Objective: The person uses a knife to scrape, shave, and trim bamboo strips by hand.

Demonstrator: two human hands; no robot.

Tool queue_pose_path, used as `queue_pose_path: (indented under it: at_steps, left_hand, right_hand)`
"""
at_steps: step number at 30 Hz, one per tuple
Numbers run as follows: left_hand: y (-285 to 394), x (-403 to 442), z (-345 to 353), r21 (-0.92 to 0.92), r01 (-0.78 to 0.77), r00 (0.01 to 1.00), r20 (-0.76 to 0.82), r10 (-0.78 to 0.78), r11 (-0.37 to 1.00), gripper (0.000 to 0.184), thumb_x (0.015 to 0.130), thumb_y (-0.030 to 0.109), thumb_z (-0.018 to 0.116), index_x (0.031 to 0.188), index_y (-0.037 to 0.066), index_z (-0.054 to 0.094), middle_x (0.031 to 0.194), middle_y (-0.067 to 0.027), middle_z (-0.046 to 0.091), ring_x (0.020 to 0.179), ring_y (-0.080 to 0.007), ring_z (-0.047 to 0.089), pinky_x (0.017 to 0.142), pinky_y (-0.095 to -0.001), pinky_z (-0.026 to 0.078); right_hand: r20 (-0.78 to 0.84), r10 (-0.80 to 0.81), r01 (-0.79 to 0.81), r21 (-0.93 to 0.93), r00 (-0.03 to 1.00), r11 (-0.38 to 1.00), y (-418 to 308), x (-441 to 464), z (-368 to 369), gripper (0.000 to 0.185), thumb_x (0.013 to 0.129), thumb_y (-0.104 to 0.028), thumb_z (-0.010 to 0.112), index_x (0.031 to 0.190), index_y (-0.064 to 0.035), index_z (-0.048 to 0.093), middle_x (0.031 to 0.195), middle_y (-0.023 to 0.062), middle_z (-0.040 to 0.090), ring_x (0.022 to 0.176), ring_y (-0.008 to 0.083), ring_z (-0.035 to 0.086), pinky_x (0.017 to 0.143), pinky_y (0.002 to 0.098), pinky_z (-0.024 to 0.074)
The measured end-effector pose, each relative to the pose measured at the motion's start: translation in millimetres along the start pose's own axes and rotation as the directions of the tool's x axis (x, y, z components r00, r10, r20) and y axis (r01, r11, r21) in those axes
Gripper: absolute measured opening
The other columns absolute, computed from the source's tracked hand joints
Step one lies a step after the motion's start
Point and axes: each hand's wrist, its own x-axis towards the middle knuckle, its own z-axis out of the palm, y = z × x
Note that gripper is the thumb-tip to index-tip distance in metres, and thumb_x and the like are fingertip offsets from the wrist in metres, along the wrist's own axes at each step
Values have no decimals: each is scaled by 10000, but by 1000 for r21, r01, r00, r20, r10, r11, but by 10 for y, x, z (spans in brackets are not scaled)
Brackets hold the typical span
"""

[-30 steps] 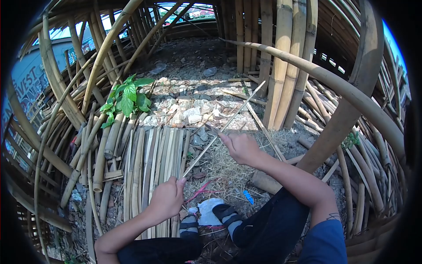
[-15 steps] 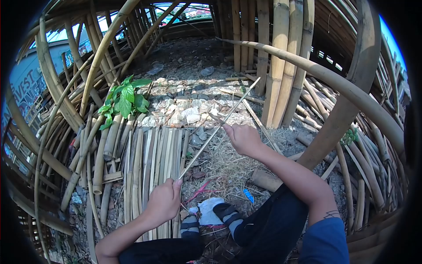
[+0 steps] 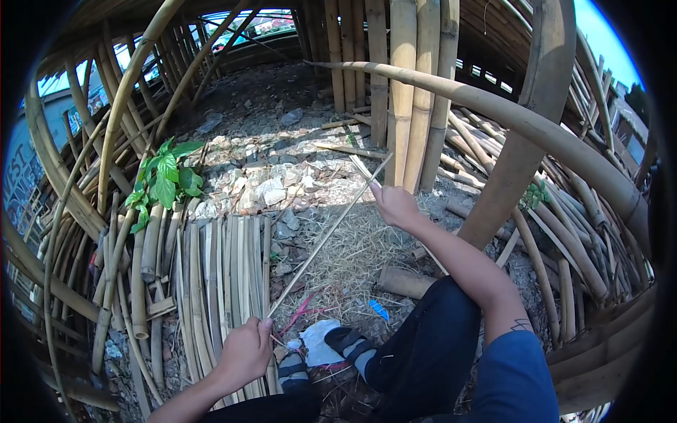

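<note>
Left hand [image 3: 245, 356] curled tight around lower end of thin pale bamboo strip [image 3: 317, 254]; right hand [image 3: 398, 206] curled closed near upper end, contents unclear.

On the bluish wall [image 3: 25, 130] at your far left, you could read the dark letters "EST" [image 3: 22, 156], the word's beginning unclear near the view's edge. More lettering [image 3: 25, 175] beneath them, partly behind bamboo poles [image 3: 60, 169], was too small for you to make out.

The left hand [image 3: 245, 356] grips the near end of a thin bamboo strip [image 3: 321, 248], the right hand [image 3: 396, 206] meets its far part, and split slats [image 3: 227, 282] lie left of it.
</note>
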Motion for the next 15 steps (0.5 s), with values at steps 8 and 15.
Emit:
queue_pose_path:
  at_steps: [8,15]
  left_hand:
    - [-29,30,-54,-70,42,995,-88,-49,997,461,1067,290,357,875,-67,576,707,-265,607,701,-460,620,666,-506,469]
    - [-103,-14,12,-66,16,996,-84,-21,998,469,1069,294,349,886,-68,583,708,-259,611,700,-453,623,669,-495,474]
  right_hand:
    - [73,-367,338,256,927,906,-558,-316,-127,651,1042,-497,283,847,-2,658,817,260,678,828,448,666,779,541,517]
    - [21,-117,118,-8,993,993,-269,-33,-103,666,1049,-485,269,849,-2,681,822,238,697,806,424,683,713,526,532]
